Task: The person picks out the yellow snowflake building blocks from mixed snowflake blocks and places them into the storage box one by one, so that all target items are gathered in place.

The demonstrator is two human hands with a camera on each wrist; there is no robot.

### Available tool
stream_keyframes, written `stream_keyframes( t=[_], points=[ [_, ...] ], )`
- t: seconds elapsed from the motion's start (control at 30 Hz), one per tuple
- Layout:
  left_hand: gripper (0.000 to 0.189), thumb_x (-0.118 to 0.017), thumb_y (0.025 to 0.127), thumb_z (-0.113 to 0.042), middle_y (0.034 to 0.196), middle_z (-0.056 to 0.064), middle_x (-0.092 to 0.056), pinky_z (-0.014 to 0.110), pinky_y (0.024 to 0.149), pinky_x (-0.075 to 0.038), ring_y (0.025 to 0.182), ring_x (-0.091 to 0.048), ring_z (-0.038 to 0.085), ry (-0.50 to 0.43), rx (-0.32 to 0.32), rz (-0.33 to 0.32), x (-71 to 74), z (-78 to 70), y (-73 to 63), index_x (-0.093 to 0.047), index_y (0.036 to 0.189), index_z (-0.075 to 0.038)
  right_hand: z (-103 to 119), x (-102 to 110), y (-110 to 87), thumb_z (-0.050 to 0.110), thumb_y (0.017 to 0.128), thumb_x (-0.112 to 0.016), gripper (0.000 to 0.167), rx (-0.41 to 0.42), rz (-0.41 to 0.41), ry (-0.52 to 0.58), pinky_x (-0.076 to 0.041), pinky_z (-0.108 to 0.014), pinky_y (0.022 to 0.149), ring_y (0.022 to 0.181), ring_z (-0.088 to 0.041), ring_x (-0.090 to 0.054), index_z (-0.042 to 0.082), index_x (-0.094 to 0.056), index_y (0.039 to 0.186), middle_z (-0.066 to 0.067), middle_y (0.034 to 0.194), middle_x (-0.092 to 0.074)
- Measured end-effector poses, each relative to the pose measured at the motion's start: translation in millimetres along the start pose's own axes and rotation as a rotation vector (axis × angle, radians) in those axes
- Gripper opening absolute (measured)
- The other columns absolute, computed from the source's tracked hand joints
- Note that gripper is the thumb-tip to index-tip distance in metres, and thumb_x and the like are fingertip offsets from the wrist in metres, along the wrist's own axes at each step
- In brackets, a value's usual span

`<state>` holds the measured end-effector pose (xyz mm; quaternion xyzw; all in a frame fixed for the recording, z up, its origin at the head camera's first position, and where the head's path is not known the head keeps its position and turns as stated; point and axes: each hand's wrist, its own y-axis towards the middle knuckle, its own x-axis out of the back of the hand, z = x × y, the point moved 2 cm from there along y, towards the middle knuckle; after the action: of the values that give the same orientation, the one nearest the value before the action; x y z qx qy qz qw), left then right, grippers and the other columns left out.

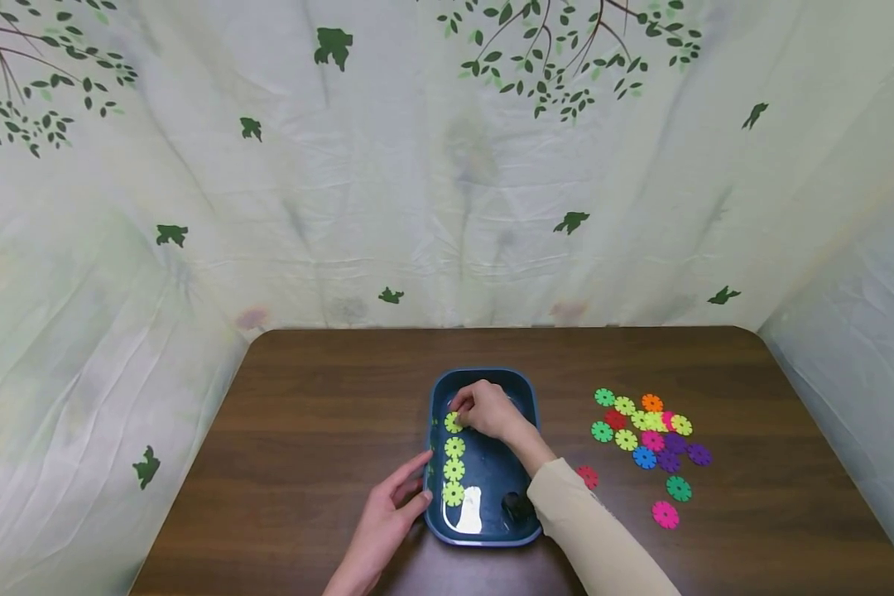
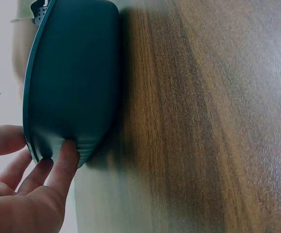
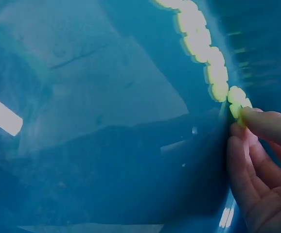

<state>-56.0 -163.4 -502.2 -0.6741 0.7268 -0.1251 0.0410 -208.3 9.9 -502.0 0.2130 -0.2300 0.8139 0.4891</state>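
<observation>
A dark blue tray (image 1: pixel 484 536) stands on the table, several yellow flower-shaped notched discs (image 1: pixel 454 470) lined up along its left side. Inside its far left corner, my right hand (image 1: pixel 489 410) pinches another yellow flower-shaped disc (image 3: pixel 238 99) between thumb and fingertips, at the end of that row. The lower part of this disc is hidden by the thumb. My left hand (image 1: pixel 389 517) touches the tray's left side from outside. In the left wrist view, its fingers (image 2: pixel 62 167) lie fairly straight against the outer wall, with one digit at the rim.
Right of the tray lies a loose spread of flower-shaped discs in green, yellow, orange, pink, blue and purple (image 1: pixel 699 454). A red disc (image 1: pixel 587 477) sits close to my right sleeve. A black object (image 1: pixel 517 507) shows in the tray's near right corner. Patterned cloth (image 1: pixel 432 190) hangs behind the table.
</observation>
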Motion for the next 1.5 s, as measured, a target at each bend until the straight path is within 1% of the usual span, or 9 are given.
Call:
stream_keyframes(
  t=[0.27, 0.6, 0.8, 1.1, 1.33, 1.5],
  points=[
    [0.052, -0.061, 0.094, -0.005, 0.146, 0.02, -0.044, 0.04, 0.091, -0.051, 0.121, -0.055, 0.036, -0.003, 0.006, -0.001, 0.1, -0.4, 0.0, -0.052, 0.144, -0.015, 0, -3, -0.3, 0.005, 0.089, -0.071, 0.01, 0.023, -0.012, -0.064, -0.05, -0.029, 0.064, 0.071, -0.016, -0.057, 0.009, -0.075, 0.097, 0.001, 0.08, -0.062],
    [0.052, -0.062, 0.093, -0.004, 0.147, 0.019, -0.044, 0.038, 0.091, -0.051, 0.121, -0.054, 0.035, -0.011, -0.006, 0.0, -0.4, 0.5, -0.3, -0.052, 0.143, -0.015, -1, -5, -1.7, 0.004, 0.087, -0.072, 0.01, 0.012, -0.013, -0.075, -0.05, -0.029, 0.065, 0.072, -0.016, -0.057, 0.008, -0.074, 0.096, 0.0, 0.081, -0.063],
    [0.052, -0.062, 0.094, -0.005, 0.147, 0.018, -0.044, 0.038, 0.09, -0.052, 0.121, -0.054, 0.035, -0.01, -0.003, 0.003, -0.4, 1.4, -0.2, -0.052, 0.144, -0.015, -2, -3, -3.3, 0.004, 0.088, -0.07, 0.011, 0.015, -0.023, -0.048, -0.05, -0.029, 0.065, 0.073, -0.016, -0.057, 0.008, -0.074, 0.097, 0.0, 0.082, -0.063],
    [0.053, -0.062, 0.093, -0.004, 0.146, 0.019, -0.045, 0.035, 0.088, -0.052, 0.121, -0.054, 0.035, -0.012, -0.004, 0.003, -0.8, 1.1, -0.7, -0.052, 0.144, -0.015, 0, 4, -10.1, 0.007, 0.091, -0.069, 0.012, 0.034, -0.027, 0.043, -0.052, -0.031, 0.073, 0.076, -0.017, -0.059, 0.005, -0.072, 0.102, 0.001, 0.085, -0.064],
    [0.052, -0.062, 0.094, -0.005, 0.146, 0.019, -0.045, 0.038, 0.09, -0.052, 0.12, -0.055, 0.035, -0.001, -0.008, 0.001, -0.5, 0.1, -0.5, -0.052, 0.144, -0.014, 11, 14, -17.2, 0.009, 0.092, -0.069, 0.014, 0.076, -0.03, 0.066, -0.053, -0.032, 0.074, 0.077, -0.017, -0.06, 0.004, -0.071, 0.105, 0.001, 0.086, -0.065],
    [0.052, -0.062, 0.094, -0.004, 0.146, 0.019, -0.045, 0.036, 0.089, -0.052, 0.121, -0.055, 0.035, -0.006, -0.012, 0.002, -1.0, 0.3, -0.6, -0.052, 0.144, -0.013, 20, 24, -23.7, 0.012, 0.092, -0.069, 0.017, 0.096, -0.04, 0.061, -0.053, -0.032, 0.074, 0.079, -0.017, -0.06, 0.006, -0.071, 0.107, 0.001, 0.088, -0.065]
  ],
)
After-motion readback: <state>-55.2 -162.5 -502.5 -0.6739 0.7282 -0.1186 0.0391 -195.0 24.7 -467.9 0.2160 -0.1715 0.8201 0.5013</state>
